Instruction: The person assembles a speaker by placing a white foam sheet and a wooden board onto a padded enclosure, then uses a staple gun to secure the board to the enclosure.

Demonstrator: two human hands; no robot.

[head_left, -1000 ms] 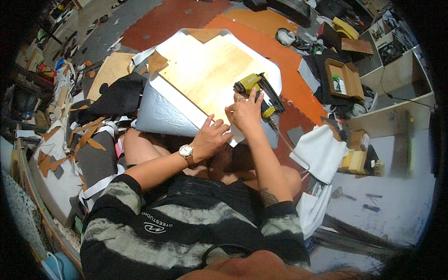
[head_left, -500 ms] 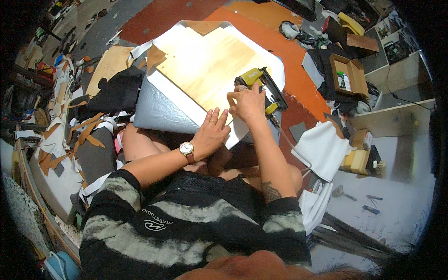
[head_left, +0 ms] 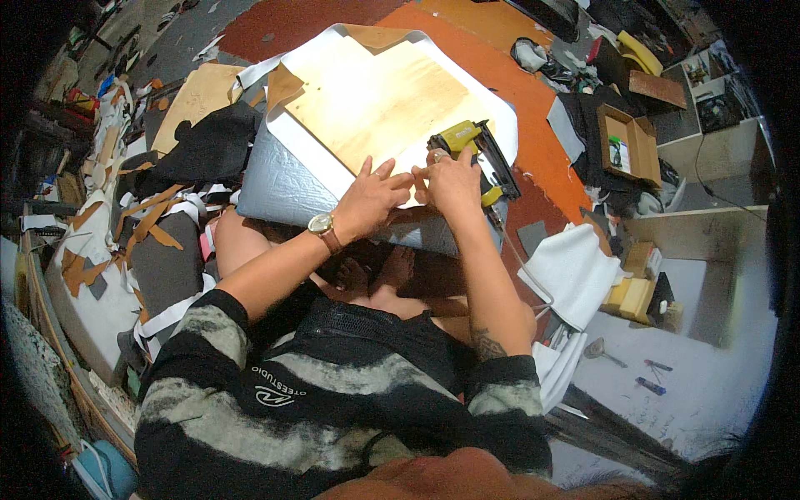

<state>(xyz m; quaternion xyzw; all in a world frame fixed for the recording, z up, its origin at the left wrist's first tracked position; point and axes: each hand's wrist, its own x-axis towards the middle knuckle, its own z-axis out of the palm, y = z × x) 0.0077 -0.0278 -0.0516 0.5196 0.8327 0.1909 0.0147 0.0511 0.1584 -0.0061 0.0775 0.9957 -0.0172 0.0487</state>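
A wooden board [head_left: 375, 100] lies on a padded block in silvery-blue wrapping [head_left: 283, 183]. White upholstery material [head_left: 487, 96] with a brown underside is spread around and under the board. At the board's near corner, my left hand [head_left: 371, 200] grips the material's edge between thumb and finger, its other fingers resting over the board. My right hand [head_left: 450, 183] meets it there, also pinching the edge; the fingertips partly hide the fold. A yellow and black staple gun [head_left: 475, 146] lies on its side just beyond my right hand, its hose running down beside my right forearm.
Fabric offcuts and strips [head_left: 150, 229] heap up at the left, beside black cloth [head_left: 208, 137]. Folded white material [head_left: 571, 271] is at my right. An open cardboard box [head_left: 629, 146] stands farther right. A small hammer [head_left: 602, 352] lies on the pale floor.
My left hand has gone from lying flat on the material to pinching at the corner, close to my right hand. The hanging white corner has been gathered up. The staple gun stays in place.
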